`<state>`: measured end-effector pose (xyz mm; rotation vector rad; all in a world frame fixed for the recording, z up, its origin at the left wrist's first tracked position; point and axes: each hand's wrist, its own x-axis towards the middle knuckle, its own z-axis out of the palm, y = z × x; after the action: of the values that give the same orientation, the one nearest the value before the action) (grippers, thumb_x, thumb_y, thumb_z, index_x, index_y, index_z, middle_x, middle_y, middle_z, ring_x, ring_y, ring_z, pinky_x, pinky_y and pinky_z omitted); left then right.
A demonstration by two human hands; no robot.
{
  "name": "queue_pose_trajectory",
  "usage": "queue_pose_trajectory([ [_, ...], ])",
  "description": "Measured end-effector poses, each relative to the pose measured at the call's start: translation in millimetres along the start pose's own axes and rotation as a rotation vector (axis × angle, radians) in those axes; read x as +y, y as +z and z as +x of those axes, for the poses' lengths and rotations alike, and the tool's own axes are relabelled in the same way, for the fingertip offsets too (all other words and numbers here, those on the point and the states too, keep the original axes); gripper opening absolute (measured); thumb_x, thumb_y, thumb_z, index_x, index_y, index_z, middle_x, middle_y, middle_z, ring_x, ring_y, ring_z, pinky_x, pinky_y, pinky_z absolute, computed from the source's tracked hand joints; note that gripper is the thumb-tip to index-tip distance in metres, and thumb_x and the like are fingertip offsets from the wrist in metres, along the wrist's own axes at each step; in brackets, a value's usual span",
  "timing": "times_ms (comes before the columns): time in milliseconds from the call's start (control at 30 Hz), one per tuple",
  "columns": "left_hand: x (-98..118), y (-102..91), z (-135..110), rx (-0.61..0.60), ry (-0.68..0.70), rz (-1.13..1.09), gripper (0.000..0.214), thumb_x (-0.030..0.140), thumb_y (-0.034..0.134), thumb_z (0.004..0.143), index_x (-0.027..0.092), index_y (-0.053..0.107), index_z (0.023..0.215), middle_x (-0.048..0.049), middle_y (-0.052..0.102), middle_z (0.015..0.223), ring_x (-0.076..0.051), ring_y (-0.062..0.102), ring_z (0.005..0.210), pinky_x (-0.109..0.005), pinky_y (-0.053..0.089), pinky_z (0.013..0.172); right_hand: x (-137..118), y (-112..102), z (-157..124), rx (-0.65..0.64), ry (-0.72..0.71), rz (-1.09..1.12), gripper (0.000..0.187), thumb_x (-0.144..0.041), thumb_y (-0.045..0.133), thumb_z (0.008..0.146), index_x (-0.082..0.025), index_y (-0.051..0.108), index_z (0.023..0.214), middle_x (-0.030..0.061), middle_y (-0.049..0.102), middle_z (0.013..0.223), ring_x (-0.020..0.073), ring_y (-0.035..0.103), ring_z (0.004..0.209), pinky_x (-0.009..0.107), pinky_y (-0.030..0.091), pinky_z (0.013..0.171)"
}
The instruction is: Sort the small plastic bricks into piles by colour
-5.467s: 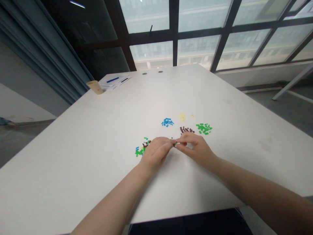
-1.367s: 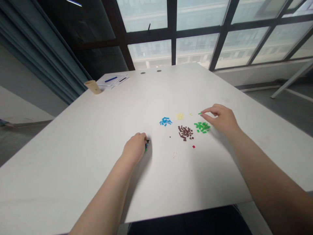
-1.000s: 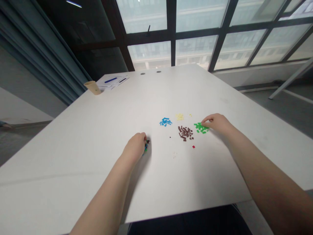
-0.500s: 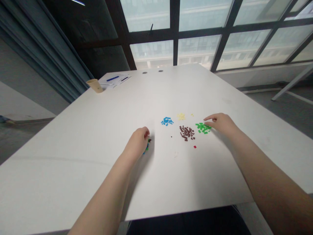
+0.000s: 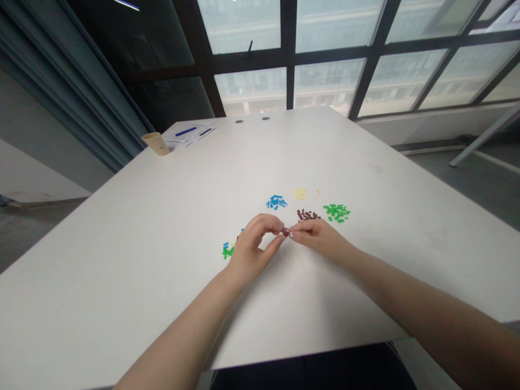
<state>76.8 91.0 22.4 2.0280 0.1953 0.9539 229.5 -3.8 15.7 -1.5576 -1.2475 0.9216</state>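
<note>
My left hand (image 5: 255, 246) and my right hand (image 5: 319, 238) meet fingertip to fingertip above the white table (image 5: 162, 227). Both pinch a tiny piece between them that is too small to name. Just beyond the right hand lies a brown pile (image 5: 306, 215) of small bricks. Farther off are a green pile (image 5: 337, 212), a blue pile (image 5: 276, 202) and a yellow pile (image 5: 300, 193). A mixed green and blue heap (image 5: 227, 250) sits at the left hand's left side.
A paper cup (image 5: 155, 143) and papers with a blue pen (image 5: 190, 132) lie at the table's far left corner. Large windows (image 5: 325, 54) rise behind the table. The table's near edge runs just below my forearms.
My right hand left the green pile and came back toward me. My left hand lifted off the mixed heap, uncovering it, and the two hands met at their fingertips.
</note>
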Motion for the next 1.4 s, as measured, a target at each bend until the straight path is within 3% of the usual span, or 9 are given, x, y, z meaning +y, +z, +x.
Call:
queue_pose_trajectory([
  [267, 1, 1.8, -3, -0.032, -0.013, 0.057, 0.008, 0.015, 0.053, 0.080, 0.019, 0.053, 0.087, -0.0061, 0.058, 0.083, -0.016, 0.056, 0.080, -0.033, 0.049, 0.075, -2, 2, -2, -0.036, 0.105, 0.319, 0.029, -0.044, 0.061, 0.069, -0.016, 0.068, 0.073, -0.0026, 0.048, 0.055, 0.0088, 0.034, 0.055, 0.024, 0.027, 0.054],
  [567, 1, 3.0, -6, -0.024, -0.101, 0.065, 0.013, 0.014, 0.055, 0.079, 0.019, 0.053, 0.091, -0.0046, 0.061, 0.085, -0.014, 0.059, 0.078, -0.030, 0.050, 0.074, 1, 0, -1, -0.059, 0.141, 0.295, 0.032, -0.046, 0.060, 0.069, -0.015, 0.064, 0.064, -0.0055, 0.035, 0.047, 0.0078, 0.028, 0.049, 0.025, 0.018, 0.049],
  [867, 0, 3.8, -5, -0.021, -0.182, 0.055, 0.015, 0.017, 0.057, 0.079, 0.020, 0.050, 0.092, -0.0046, 0.062, 0.088, -0.015, 0.061, 0.083, -0.032, 0.049, 0.080, -6, 1, -2, -0.039, 0.155, 0.252, 0.025, -0.041, 0.062, 0.068, -0.016, 0.064, 0.065, -0.0046, 0.042, 0.051, 0.0080, 0.032, 0.051, 0.024, 0.021, 0.050],
  [1033, -1, 1.4, -3, -0.017, -0.190, 0.093, 0.014, 0.018, 0.055, 0.080, 0.020, 0.051, 0.093, -0.0041, 0.061, 0.090, -0.014, 0.060, 0.086, -0.029, 0.049, 0.078, -7, -1, -3, -0.011, 0.118, 0.337, 0.023, -0.039, 0.062, 0.068, -0.016, 0.061, 0.064, -0.0042, 0.041, 0.052, 0.0083, 0.033, 0.052, 0.024, 0.025, 0.052],
  [1233, -7, -13.2, 3, -0.019, -0.294, 0.408, 0.013, 0.021, 0.049, 0.081, 0.020, 0.052, 0.093, -0.0038, 0.060, 0.095, -0.016, 0.057, 0.087, -0.030, 0.047, 0.076, -7, -4, -6, -0.012, 0.005, 0.472, 0.023, -0.039, 0.063, 0.067, -0.016, 0.060, 0.062, -0.0032, 0.042, 0.054, 0.0087, 0.035, 0.054, 0.024, 0.028, 0.054],
  [1400, -16, -35.3, 8, -0.059, -0.332, 0.695, 0.017, 0.024, 0.045, 0.081, 0.019, 0.053, 0.095, -0.0049, 0.058, 0.099, -0.017, 0.055, 0.089, -0.032, 0.044, 0.080, -6, -13, -2, -0.006, -0.005, 0.454, 0.024, -0.039, 0.062, 0.066, -0.016, 0.060, 0.063, -0.0034, 0.042, 0.053, 0.0079, 0.035, 0.051, 0.024, 0.028, 0.052],
])
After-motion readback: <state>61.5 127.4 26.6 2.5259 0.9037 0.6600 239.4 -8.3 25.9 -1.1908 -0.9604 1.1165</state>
